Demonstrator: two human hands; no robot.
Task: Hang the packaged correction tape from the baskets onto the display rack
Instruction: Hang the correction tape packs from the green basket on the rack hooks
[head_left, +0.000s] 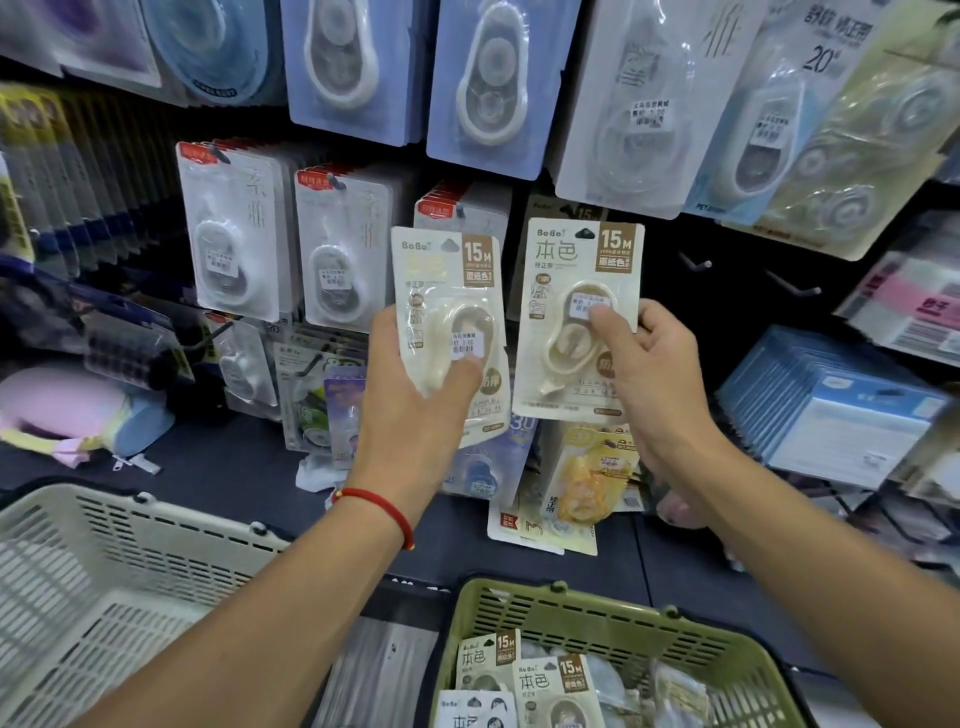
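My left hand (415, 384) grips a cream "15M" correction tape pack (447, 291), thumb across its lower front. My right hand (649, 364) pinches a second identical pack (576, 291) by its right side, thumb on the blister. Both packs are held upright in front of the dark display rack (727, 249), side by side. More of the same packs (550, 686) lie in the green basket (613, 608) at the bottom. Two bare hooks (696, 262) stick out of the rack just right of the right pack.
A white basket (104, 561) sits at the lower left. Hung correction tape packs (234, 244) fill the rack's left and top rows. Blue packs (831, 410) are stacked at the right. Loose packs (587, 483) lie on the dark shelf below my hands.
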